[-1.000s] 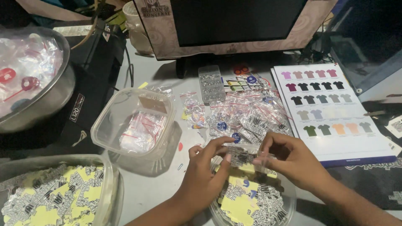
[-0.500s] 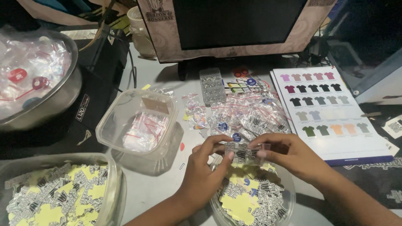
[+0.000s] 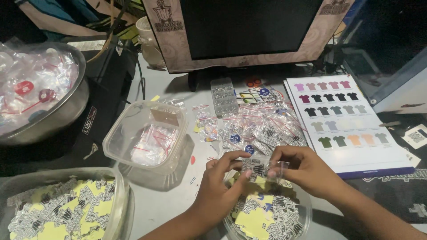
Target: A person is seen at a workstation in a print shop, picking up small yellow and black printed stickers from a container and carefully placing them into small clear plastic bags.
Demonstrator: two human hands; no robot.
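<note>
Both hands are near the front edge of the surface (image 3: 178, 209), close together, and they hold one small clear bag (image 3: 279, 169) with a black and white sticker (image 3: 254, 166) between them. The left hand (image 3: 222, 184) pinches the sticker side with its thumb and first finger, and the right hand (image 3: 302, 171) pinches the bag side with its fingertips. The bag and sticker are up in the air, just over a round clear bowl (image 3: 267, 218) full of black, white and yellow stickers. That bowl sits at the front edge, under the hands. Just behind the hands lies a pile of small filled bags (image 3: 262, 124) with red strips, spread out in the middle of the surface. To the right of the pile, going toward the right edge, lies a white card (image 3: 347, 124) with rows of little shirt pictures in many colours. To the left of the hands stands a clear plastic tub (image 3: 144, 135) with a few little bags inside. At the front left corner sits another clear tub (image 3: 66, 209) full of the same stickers. At the left edge a big metal bowl (image 3: 42, 93) holds many clear bags. Along the back edge stands a dark screen (image 3: 244, 26) with a pale frame
</note>
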